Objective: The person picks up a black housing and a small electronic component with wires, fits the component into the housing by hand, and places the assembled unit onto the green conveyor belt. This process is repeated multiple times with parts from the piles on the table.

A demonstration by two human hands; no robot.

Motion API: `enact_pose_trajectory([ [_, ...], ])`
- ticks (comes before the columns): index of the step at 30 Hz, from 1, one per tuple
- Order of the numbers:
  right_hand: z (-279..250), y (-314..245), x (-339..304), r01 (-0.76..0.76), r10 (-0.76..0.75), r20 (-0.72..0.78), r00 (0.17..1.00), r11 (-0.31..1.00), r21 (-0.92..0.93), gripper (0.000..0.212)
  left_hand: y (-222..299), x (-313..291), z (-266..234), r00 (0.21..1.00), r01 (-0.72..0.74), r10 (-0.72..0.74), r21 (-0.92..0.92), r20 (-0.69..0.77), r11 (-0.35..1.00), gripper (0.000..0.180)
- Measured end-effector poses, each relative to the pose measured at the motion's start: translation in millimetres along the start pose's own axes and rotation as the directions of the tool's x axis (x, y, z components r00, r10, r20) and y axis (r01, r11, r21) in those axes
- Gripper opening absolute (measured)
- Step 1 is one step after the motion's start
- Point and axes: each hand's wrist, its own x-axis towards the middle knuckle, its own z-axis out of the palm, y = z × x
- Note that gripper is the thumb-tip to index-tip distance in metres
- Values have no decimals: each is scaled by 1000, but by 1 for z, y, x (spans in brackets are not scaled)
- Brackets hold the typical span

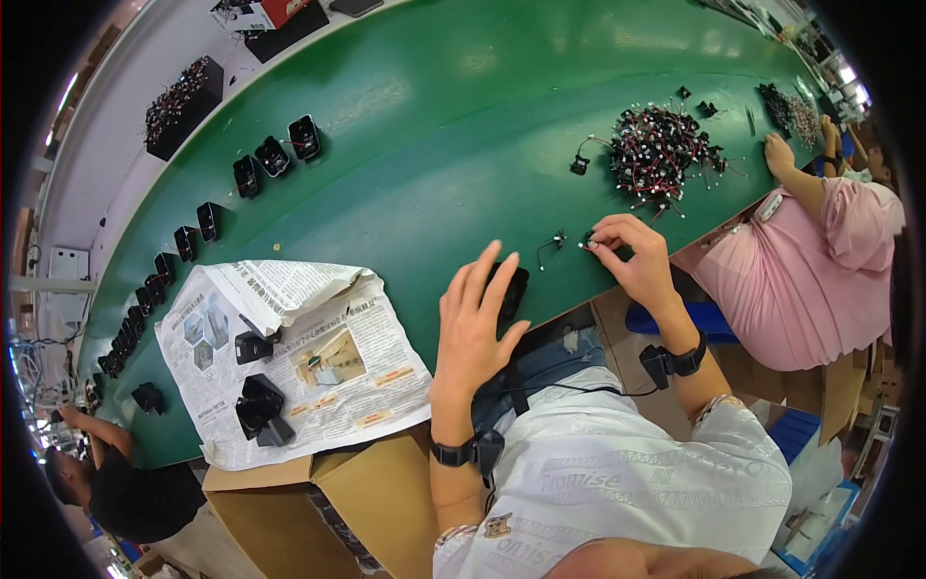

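My left hand point(473, 323) is over the near edge of the green table, its fingers stretched and apart. A black plastic housing point(514, 292) shows beyond its thumb and fingers, partly covered; whether the hand touches it I cannot tell. My right hand point(632, 259) pinches a small wired part point(587, 241) between thumb and fingertips, just above the tabletop. To the left of those fingertips lies another small black part with thin wires point(557, 239). Farther off is a big heap of small black parts with red and black wires point(661, 154), with one stray wired piece point(579, 166) beside it.
Newspaper point(338, 376) covers the table on my left, bearing several black housings point(258, 410). More housings point(207, 222) stand in a curved row along the far edge. An open cardboard box point(376, 492) sits below. Co-workers sit at right, in pink point(791, 280), and at far left.
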Motion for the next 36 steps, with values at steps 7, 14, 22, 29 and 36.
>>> enact_pose_trajectory([
  [7,-2,-23,-7,78,-82,23,996,989,128,10,-15,2,25,1000,21,-21,-80,6,997,89],
  [14,46,-66,-30,73,-172,209,963,908,412,16,12,-15,8,997,64,-70,-125,-39,990,90],
  [22,55,-57,-23,123,-200,199,959,932,341,13,-10,-18,8,995,41,-58,-194,-82,980,82],
  [29,47,-67,-20,278,-336,185,924,918,282,20,1,-18,4,983,54,-104,-301,-152,952,80],
  [36,42,-71,-10,435,-476,242,846,877,203,23,1,-18,-4,988,103,-135,-330,-78,938,77],
])
